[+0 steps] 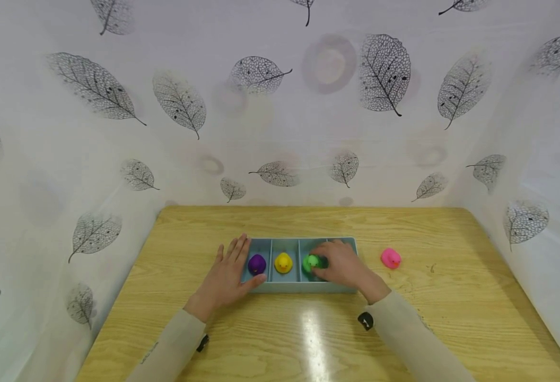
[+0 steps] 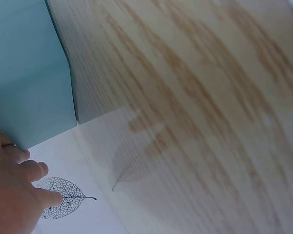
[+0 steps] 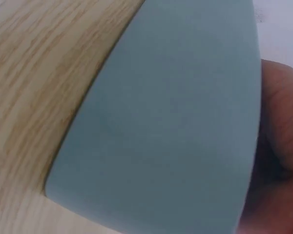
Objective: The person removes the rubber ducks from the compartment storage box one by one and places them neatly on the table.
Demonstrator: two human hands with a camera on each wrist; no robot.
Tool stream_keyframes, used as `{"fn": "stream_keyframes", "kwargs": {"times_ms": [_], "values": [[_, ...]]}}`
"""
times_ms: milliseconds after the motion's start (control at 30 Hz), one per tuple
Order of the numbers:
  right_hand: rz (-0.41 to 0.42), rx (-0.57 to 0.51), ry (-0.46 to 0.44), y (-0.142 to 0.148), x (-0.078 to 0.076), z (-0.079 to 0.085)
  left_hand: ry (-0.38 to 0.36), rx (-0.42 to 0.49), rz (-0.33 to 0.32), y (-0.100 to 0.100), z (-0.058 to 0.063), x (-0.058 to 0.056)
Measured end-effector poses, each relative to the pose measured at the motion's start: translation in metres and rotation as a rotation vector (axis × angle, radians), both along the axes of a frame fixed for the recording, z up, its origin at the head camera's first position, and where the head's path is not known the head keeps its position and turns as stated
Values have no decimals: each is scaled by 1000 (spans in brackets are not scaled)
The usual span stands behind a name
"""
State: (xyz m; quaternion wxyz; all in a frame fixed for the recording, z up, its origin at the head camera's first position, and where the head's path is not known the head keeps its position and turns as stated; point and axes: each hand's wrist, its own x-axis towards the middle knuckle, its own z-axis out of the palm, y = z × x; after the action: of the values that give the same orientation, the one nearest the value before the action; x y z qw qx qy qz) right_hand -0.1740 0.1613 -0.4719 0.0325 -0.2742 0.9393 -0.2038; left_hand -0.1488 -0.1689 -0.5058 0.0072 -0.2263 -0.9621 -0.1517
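A long blue-grey divided tray (image 1: 299, 288) lies on the table. My left hand (image 1: 226, 278) rests against its left end, fingers straight and thumb stretched over the front left corner. A purple toy duck (image 1: 256, 264) sits in the leftmost compartment, beside that thumb. The neighbouring compartment holds a yellow toy duck (image 1: 283, 262). With fingers and thumb, my right hand (image 1: 344, 263) pinches a green toy duck (image 1: 310, 262) in the third compartment; the hand hides much of the tray's right end. The right wrist view shows mostly the tray's outer wall (image 3: 156, 117).
A pink toy duck (image 1: 391, 258) lies on the wooden table (image 1: 432, 307), to the right of the tray. White sheeting (image 1: 280, 122) with a leaf print encloses the table at the back and both sides.
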Motion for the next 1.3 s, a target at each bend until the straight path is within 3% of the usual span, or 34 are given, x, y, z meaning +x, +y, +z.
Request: {"fn": "stream_keyframes", "kwargs": {"times_ms": [200, 400, 633, 833, 1067, 1300], "values": [[9, -95, 74, 5, -1, 10, -7, 10, 2, -1, 1, 0], [-14, -212, 55, 11, -2, 16, -17, 7, 3, -1, 1, 0], [-64, -416, -77, 21, -1, 21, -23, 3, 8, -1, 0, 0], [-59, -588, -178, 31, -1, 23, -16, 4, 9, -1, -2, 0], [-78, -650, -179, 45, 0, 27, -20, 16, 6, 0, -1, 0], [-121, -621, -164, 75, 2, 30, -14, 5, 4, 0, -2, -1]]}}
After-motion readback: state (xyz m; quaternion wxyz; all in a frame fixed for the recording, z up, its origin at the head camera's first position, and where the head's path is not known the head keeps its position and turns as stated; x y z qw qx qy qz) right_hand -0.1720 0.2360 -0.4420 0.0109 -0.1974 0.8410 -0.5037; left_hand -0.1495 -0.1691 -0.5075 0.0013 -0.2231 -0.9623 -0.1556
